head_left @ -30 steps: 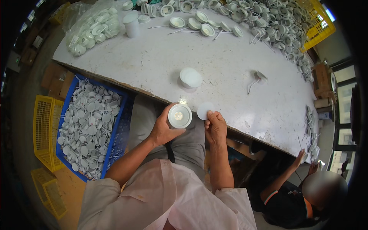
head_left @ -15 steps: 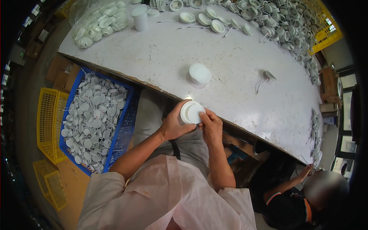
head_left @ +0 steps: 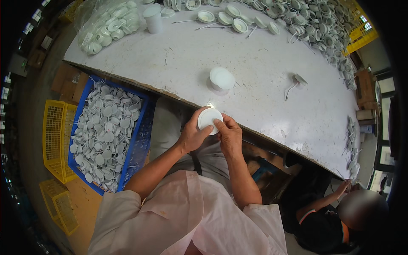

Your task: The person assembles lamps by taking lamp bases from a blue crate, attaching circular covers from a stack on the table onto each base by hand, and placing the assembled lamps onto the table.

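Observation:
My left hand (head_left: pixel 192 135) and my right hand (head_left: pixel 229 134) together hold a small round white disc-shaped part (head_left: pixel 208 117) just in front of the near edge of the white table (head_left: pixel 187 59). The left hand cups it from the left. Fingers of the right hand press on its right rim. Behind it on the table stands a short stack of white round parts (head_left: pixel 221 79). A small metal clip with a wire (head_left: pixel 295 81) lies further right.
A blue crate (head_left: pixel 142 140) full of white round pieces stands on the floor at my left, with yellow baskets (head_left: pixel 55 140) beside it. A clear bag of white parts (head_left: pixel 108 23) and several round housings (head_left: pixel 238 19) line the table's far side. Another person (head_left: pixel 327 216) crouches at lower right.
My right hand moved from beside the disc onto it, so both hands now grip it. The disc has tilted and shifted slightly toward the table edge.

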Demonstrator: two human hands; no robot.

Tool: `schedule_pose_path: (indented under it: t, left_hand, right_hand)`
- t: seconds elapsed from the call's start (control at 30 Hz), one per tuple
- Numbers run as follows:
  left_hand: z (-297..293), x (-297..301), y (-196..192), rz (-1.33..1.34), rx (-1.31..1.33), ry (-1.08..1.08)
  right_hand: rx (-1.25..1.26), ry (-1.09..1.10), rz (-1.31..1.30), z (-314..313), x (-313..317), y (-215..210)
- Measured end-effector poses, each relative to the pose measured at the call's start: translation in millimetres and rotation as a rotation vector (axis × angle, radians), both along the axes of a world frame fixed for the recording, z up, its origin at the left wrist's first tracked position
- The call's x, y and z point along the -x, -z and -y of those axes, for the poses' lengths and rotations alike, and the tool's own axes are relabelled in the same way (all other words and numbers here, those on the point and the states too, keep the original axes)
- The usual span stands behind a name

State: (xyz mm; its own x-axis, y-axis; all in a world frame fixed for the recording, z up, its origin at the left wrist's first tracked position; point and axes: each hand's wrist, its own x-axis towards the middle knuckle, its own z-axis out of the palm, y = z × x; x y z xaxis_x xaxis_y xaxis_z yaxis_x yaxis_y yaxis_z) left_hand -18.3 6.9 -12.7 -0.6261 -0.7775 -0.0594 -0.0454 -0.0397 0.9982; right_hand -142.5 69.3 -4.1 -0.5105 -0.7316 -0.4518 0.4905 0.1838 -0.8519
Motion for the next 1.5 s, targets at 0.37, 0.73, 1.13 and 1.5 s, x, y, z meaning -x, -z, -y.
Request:
schedule_pose_path:
  t: [0.37,0.73,1.13,1.5]
  left_hand:
    - [-2,-2,3,0.014,0.025,-0.049]
    - [-6,-5,4,0.006,0.063,0.016]
    - [-8,12,1,-0.007,-0.132,-0.265]
    - [-6,8,-9,0.043,-0.057,-0.266]
  right_hand:
    - [-0.010,0.003,0.023,1,-4,-1]
    - [0.099,-0.028,0.033,-6,-1,12]
    - [0.091,-0.021,-0.025,-6,-7,4]
    - [0.058,-0.014,0.011,-3,-10,3]
